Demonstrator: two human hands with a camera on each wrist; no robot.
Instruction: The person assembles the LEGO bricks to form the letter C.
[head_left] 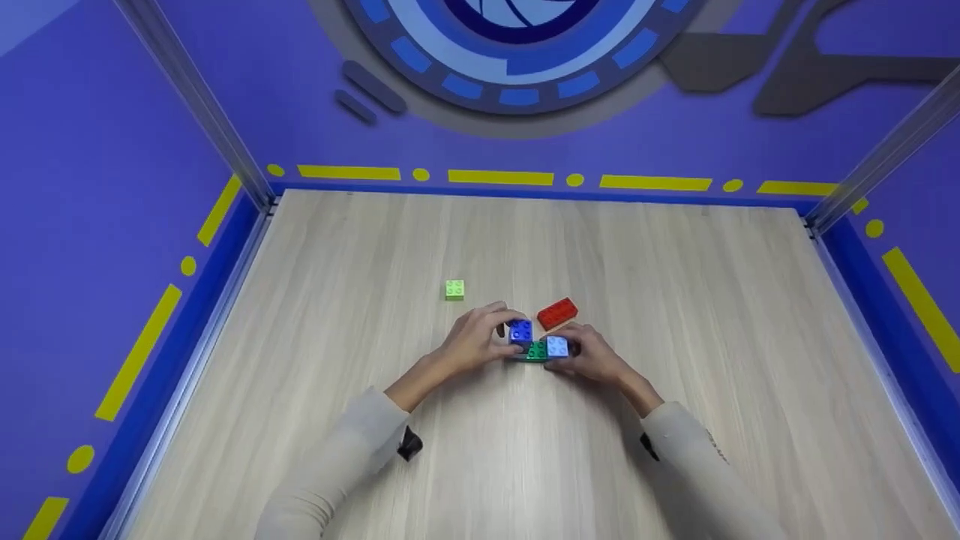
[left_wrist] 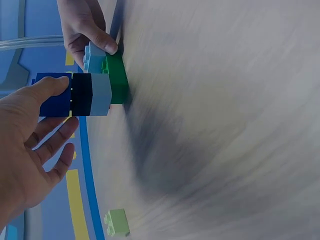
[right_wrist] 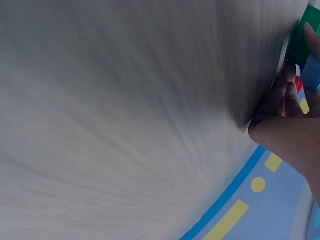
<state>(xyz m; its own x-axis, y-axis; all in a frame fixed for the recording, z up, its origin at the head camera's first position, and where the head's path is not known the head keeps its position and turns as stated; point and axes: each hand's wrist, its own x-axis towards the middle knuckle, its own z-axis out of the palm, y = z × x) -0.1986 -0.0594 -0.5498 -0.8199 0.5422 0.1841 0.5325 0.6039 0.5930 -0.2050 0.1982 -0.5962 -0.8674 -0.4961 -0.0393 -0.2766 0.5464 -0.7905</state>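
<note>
Left hand (left_wrist: 20, 150) is right up close in its wrist view, thumb and fingers pinching a dark blue brick (left_wrist: 54, 103). Thin gap under that, then a black brick (left_wrist: 81, 95), then a light blue brick (left_wrist: 101, 95), stacked on one end of a green brick (left_wrist: 118, 80). Right hand (head_left: 594, 357) grips the green one's other end, next to a pale blue brick (head_left: 557, 346) sitting on top. It's all over the wood-grain table (head_left: 525, 465), with a red brick (head_left: 557, 313) just beyond and a lime brick (head_left: 454, 290) off left.
</note>
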